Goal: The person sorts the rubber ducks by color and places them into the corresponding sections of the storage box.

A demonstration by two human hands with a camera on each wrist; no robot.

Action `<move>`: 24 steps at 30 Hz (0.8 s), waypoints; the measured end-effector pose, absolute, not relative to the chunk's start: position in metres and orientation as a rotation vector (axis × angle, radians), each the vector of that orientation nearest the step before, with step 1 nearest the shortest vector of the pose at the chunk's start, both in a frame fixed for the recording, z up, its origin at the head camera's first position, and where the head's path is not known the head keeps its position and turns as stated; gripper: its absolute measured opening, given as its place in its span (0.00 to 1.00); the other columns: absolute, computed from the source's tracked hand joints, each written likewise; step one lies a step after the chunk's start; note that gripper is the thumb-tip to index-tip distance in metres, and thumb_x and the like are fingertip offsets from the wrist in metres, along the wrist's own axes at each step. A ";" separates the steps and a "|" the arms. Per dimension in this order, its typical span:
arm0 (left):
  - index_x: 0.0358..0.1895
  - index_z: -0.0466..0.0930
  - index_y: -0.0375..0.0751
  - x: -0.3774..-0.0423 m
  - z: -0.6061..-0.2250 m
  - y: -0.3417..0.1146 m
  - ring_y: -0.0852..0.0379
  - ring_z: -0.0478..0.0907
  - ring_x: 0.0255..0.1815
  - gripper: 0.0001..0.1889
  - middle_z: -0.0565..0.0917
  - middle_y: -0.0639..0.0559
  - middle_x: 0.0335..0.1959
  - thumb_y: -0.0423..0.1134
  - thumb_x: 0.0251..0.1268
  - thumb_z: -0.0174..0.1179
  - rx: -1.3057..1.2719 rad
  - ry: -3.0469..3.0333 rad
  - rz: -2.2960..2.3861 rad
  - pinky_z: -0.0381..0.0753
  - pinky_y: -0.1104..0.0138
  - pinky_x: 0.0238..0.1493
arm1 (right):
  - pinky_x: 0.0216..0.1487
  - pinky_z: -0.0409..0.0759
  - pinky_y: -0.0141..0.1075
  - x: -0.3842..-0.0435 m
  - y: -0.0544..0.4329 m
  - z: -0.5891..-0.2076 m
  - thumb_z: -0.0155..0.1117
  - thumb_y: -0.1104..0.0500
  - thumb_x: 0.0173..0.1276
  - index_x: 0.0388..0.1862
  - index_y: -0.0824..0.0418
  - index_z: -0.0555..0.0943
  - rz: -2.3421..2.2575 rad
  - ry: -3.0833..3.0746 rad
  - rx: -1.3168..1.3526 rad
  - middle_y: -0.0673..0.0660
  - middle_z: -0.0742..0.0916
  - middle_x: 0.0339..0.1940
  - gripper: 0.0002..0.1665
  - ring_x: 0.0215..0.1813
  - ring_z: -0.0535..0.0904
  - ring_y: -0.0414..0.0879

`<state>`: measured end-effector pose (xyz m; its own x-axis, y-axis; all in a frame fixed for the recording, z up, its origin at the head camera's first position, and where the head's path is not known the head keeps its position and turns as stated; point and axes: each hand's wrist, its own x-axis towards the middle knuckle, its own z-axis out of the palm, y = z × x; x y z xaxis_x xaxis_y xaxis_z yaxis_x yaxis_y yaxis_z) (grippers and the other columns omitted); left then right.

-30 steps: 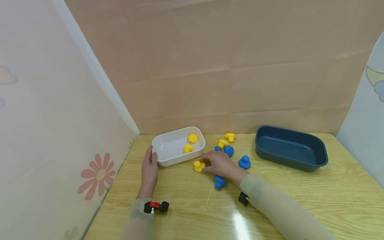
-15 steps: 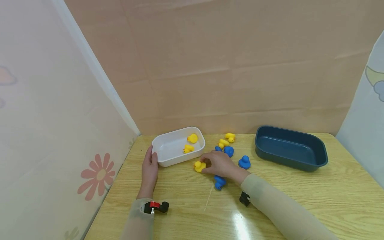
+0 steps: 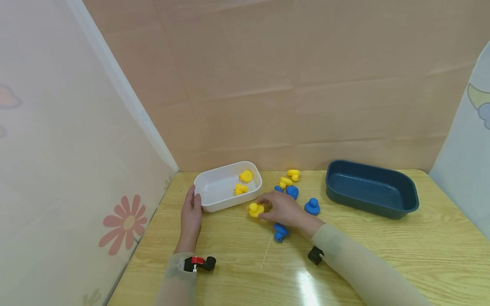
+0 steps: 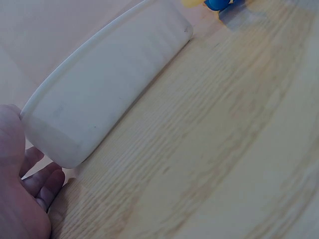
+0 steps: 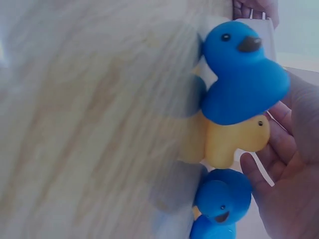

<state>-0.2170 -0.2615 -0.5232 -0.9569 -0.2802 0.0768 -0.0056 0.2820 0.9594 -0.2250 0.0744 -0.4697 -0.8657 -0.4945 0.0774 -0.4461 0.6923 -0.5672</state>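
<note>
Between thumb and fingers, my right hand (image 3: 282, 209) pinches a yellow rubber duck (image 3: 255, 210), upright and facing left, just off the front right corner of the white tray (image 3: 214, 207). In the right wrist view a yellow duck (image 5: 219, 139) shows beside that hand's fingers, behind a blue duck (image 5: 244, 92). My left hand (image 3: 190, 219) rests against the tray's left end; the left wrist view shows its fingers (image 4: 50, 181) beside the tray's outer wall. Two yellow ducks (image 3: 246, 176) lie inside the white tray.
A dark blue tray (image 3: 367, 206) stands at the right rear. Between the trays are more yellow ducks (image 3: 294, 174) and blue ducks (image 3: 292, 193), some close together. One blue duck (image 3: 280, 233) lies in front of my right hand, another blue duck (image 3: 312, 207) to its right.
The pinched yellow duck and my right hand have shifted slightly up and to the right. The left hand and both trays have stayed in place.
</note>
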 end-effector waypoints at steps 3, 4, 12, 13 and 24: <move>0.92 0.54 0.52 -0.217 -0.521 -0.261 0.50 0.53 0.90 0.32 0.60 0.51 0.90 0.53 0.94 0.44 0.262 -2.321 -1.738 0.55 0.51 0.88 | 0.58 0.86 0.47 -0.222 0.076 -0.463 0.85 0.47 0.69 0.57 0.49 0.90 -0.922 2.834 -0.784 0.43 0.90 0.52 0.21 0.56 0.84 0.45; 0.92 0.54 0.52 -0.217 -0.521 -0.261 0.50 0.53 0.90 0.32 0.60 0.51 0.90 0.53 0.94 0.44 0.264 -2.321 -1.739 0.55 0.50 0.88 | 0.58 0.86 0.47 -0.221 0.076 -0.461 0.85 0.48 0.69 0.58 0.49 0.90 -0.923 2.844 -0.789 0.43 0.90 0.52 0.21 0.56 0.84 0.46; 0.92 0.54 0.51 -0.215 -0.520 -0.263 0.50 0.53 0.90 0.33 0.59 0.51 0.90 0.56 0.93 0.43 0.260 -2.325 -1.743 0.55 0.50 0.88 | 0.50 0.85 0.45 -0.224 0.078 -0.447 0.84 0.49 0.70 0.57 0.52 0.90 -0.972 2.903 -0.761 0.47 0.89 0.52 0.20 0.55 0.84 0.51; 0.92 0.54 0.51 -0.215 -0.519 -0.263 0.50 0.52 0.90 0.34 0.59 0.51 0.90 0.56 0.93 0.43 0.256 -2.327 -1.743 0.55 0.50 0.88 | 0.49 0.85 0.46 -0.224 0.078 -0.445 0.83 0.49 0.71 0.58 0.52 0.90 -0.984 2.907 -0.745 0.49 0.89 0.52 0.20 0.55 0.84 0.53; 0.92 0.54 0.50 -0.216 -0.521 -0.262 0.51 0.53 0.90 0.33 0.60 0.51 0.90 0.55 0.94 0.44 0.248 -2.314 -1.752 0.55 0.51 0.88 | 0.52 0.85 0.49 -0.233 0.072 -0.430 0.82 0.49 0.72 0.61 0.57 0.90 -0.998 3.032 -0.650 0.54 0.90 0.53 0.24 0.56 0.84 0.55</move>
